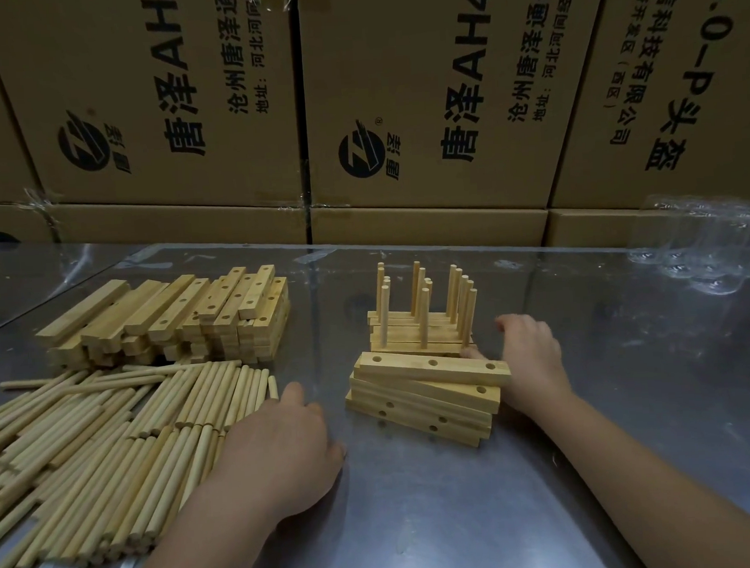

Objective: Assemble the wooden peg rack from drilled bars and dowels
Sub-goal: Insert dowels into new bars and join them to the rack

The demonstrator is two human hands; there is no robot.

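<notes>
**user1:** what's actually sitting on that steel table [420, 511]?

**user2:** ok so: big pile of drilled bars [171, 325] at 10 o'clock, loose dowels [112, 449] heaped just in front of it, around 8. Near the middle there's a small stack of bars [423, 400], and just beside it toward 12, pegged bars [415, 338] with their dowels standing upright. Clear plastic [701, 249] at 2, well apart.

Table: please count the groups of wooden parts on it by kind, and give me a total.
Loose dowel pile: 1
Bar stacks: 2, one far left, one in the middle
Pegged bars, one cluster: 1
Total: 4
</notes>
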